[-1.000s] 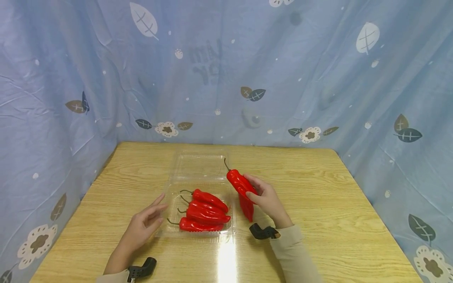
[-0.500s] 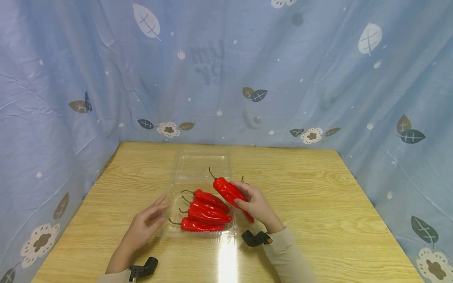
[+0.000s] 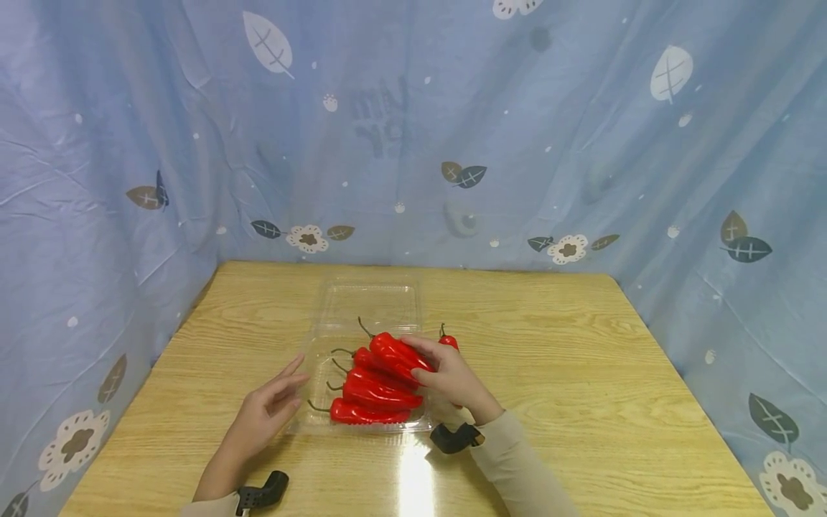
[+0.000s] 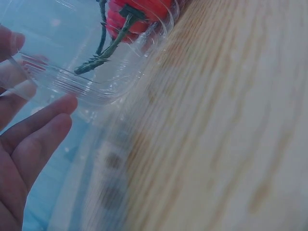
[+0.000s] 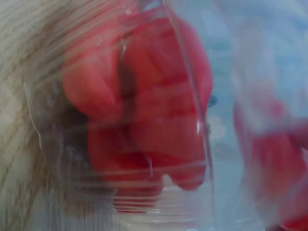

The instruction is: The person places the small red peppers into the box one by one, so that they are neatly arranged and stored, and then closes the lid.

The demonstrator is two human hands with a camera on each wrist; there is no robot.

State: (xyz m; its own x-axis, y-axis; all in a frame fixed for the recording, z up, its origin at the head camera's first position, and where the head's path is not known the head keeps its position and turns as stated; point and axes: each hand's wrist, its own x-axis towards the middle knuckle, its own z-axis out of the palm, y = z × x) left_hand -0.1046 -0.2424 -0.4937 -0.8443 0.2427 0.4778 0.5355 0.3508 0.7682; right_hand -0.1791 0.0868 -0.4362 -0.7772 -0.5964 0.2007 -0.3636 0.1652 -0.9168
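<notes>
A clear plastic clamshell box [image 3: 316, 370] lies on the table with several red peppers [image 3: 377, 393] in it, their green stems toward the left. My right hand [image 3: 459, 380] holds another red pepper [image 3: 388, 350] over the box's far right part, thumb and fingers around its body. In the right wrist view this held pepper [image 5: 276, 171] is blurred at the right edge. My left hand [image 3: 261, 413] is beside the box's left wall, fingers loosely bent. The left wrist view has its fingertips right at the box's rim [image 4: 91, 94].
The box's lid [image 3: 371, 305] lies folded back behind it. One more red pepper [image 3: 449, 342] is on the table to the right, partly hidden by my right hand. A light wood table [image 3: 555, 359] is surrounded by a patterned blue curtain [image 3: 549, 129].
My right hand has carried the held pepper leftward, from beside the box to over the peppers in it. My left hand has stayed in place.
</notes>
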